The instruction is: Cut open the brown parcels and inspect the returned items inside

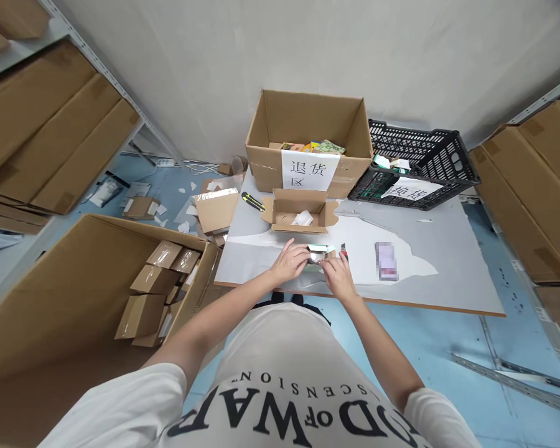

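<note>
Both hands on a small white-and-teal cardboard packet, held just over the near part of the grey counter. Left hand fingers closed around its left end, right hand fingers pinching the right end. What's inside the packet I can't tell, too small.

To do it well, I judge: keep the left grip firm as the anchor, let the right fingertips do the fine work, keep the packet low over the counter so nothing that drops rolls off.

Just right of my right hand: a small red-tipped tool, almost touching. Further right, a pale purple flat packet, apart. Ahead, a small open brown carton with white wrapping inside, a yellow-black utility knife to its left.

Behind: a large open brown box with a white label, a black plastic crate beside it.

Counter's near edge sits right under my wrists. Open room to the right; large open brown bin of flattened cartons on the left.
</note>
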Demonstrator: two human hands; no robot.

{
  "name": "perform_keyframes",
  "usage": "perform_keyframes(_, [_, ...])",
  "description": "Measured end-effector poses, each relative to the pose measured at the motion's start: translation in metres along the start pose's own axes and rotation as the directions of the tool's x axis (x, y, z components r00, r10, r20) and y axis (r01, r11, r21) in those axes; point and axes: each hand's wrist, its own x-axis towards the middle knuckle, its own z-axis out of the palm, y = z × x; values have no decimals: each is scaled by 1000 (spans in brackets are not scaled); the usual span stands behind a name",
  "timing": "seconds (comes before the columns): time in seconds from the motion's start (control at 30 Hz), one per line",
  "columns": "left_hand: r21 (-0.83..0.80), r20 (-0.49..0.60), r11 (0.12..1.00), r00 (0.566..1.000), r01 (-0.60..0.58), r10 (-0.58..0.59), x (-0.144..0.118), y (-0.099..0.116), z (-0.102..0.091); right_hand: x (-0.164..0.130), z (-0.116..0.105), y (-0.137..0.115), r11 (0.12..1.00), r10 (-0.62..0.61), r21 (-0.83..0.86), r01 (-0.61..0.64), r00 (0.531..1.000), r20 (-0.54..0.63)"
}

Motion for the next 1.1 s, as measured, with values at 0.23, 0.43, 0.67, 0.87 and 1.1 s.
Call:
perform_keyframes(0.23, [-28, 34, 1000, 999, -14, 15, 6, 1, 1, -14, 13, -4, 1000, -11, 11, 11, 1000, -29])
perform_keyframes(0.43, [-49, 153, 999, 988, 18, -11, 18, -6, -6, -18, 21, -4, 997, -70, 26, 74, 989, -131])
perform_keyframes(0.67, [-165, 279, 970, 952, 179, -128, 16, -22, 7, -22, 21, -7, 985, -142, 65, 158, 967, -210])
perform_keyframes(0.87, [-282, 203, 914, 949, 293, -241, 9, -22, 24, -6, -12, -10, 990, 60, 134, -34, 978, -198])
perform_keyframes(1.1, [-357, 134, 885, 954, 299, -269, 10, -16, 33, 54, -43, -30, 947, 284, -220, -234, 931, 230])
